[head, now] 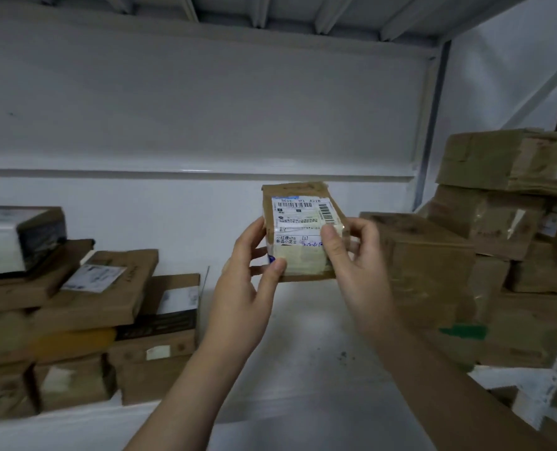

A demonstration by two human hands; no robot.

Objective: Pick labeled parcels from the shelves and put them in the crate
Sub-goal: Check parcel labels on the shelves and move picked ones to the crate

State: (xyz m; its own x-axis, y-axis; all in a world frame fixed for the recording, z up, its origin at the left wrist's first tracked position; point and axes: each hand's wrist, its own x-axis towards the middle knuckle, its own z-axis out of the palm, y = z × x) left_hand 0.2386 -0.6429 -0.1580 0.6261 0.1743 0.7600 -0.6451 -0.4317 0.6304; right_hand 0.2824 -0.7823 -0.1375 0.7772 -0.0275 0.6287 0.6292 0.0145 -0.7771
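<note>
A small brown cardboard parcel (300, 222) with a white barcode label facing me is held up in the air above the shelf board (303, 346), in the middle of the view. My left hand (248, 265) grips its lower left edge, thumb on the front near the bottom corner. My right hand (355, 252) grips its right side, thumb pressed on the label. No crate is in view.
Stacked brown boxes (108, 288), some with white labels, fill the left of the shelf. Larger taped cartons (485, 229) pile up on the right against the metal upright (428, 125). A white wall lies behind and another shelf deck overhead.
</note>
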